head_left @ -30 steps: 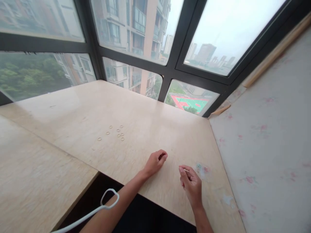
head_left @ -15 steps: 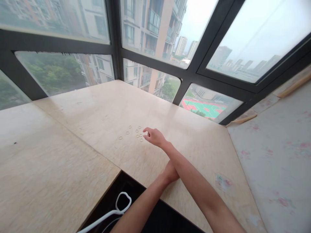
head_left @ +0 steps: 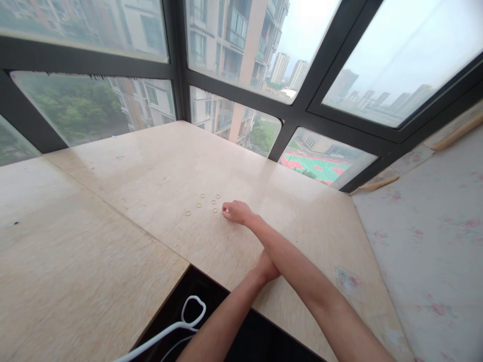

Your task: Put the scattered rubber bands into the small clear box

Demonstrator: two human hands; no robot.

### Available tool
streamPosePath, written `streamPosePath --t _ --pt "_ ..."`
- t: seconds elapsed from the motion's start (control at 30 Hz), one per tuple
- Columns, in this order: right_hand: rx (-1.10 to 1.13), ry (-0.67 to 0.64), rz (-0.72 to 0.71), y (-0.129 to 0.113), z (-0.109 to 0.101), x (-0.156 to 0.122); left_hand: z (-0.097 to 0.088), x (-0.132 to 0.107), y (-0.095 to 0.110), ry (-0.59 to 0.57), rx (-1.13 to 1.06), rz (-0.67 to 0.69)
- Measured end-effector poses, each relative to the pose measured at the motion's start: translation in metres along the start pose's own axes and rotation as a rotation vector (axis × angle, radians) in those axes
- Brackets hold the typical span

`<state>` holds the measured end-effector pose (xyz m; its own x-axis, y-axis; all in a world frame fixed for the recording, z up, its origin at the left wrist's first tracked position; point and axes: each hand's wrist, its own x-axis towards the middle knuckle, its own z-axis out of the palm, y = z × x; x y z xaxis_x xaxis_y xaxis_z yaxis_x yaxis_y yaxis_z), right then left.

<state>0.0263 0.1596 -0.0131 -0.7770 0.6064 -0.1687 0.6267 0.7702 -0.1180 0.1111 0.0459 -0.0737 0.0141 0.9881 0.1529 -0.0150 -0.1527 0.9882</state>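
My right hand (head_left: 237,211) is over the pale marble-look surface, its thumb and fingertips pinched together. A thin ring, barely visible at the fingertips, seems to be in the pinch. Just left of those fingertips, several thin yellowish rings that look like small rubber bands lie flat and apart, among them a near one (head_left: 215,208) and a leftmost one (head_left: 187,211). My left hand (head_left: 269,265) rests on the surface beneath my crossed right forearm. Its fingers are hidden behind that forearm.
A dark recess (head_left: 199,286) cuts into the surface's near edge, with a white cable (head_left: 162,334) looped over it. A clear plastic packet (head_left: 347,280) lies to the right. Dark window frames (head_left: 181,95) and a floral-papered wall (head_left: 422,251) border the surface. A tiny dark object (head_left: 14,223) lies far left.
My right hand has closed from an open curl into a pinch and moved slightly lower. Two rings near its fingertips no longer show on the surface. My left hand stays put.
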Motion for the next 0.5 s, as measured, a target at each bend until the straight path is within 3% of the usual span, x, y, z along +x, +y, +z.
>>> streamPosePath --t 0.1,0.5 --pt "0.007 -0.045 -0.018 0.004 -0.002 -0.003 0.0 0.0 0.004 0.034 0.078 0.002" --pt "-0.049 -0.156 -0.027 0.012 -0.017 0.0 0.001 0.008 0.009 -0.011 0.232 0.097"
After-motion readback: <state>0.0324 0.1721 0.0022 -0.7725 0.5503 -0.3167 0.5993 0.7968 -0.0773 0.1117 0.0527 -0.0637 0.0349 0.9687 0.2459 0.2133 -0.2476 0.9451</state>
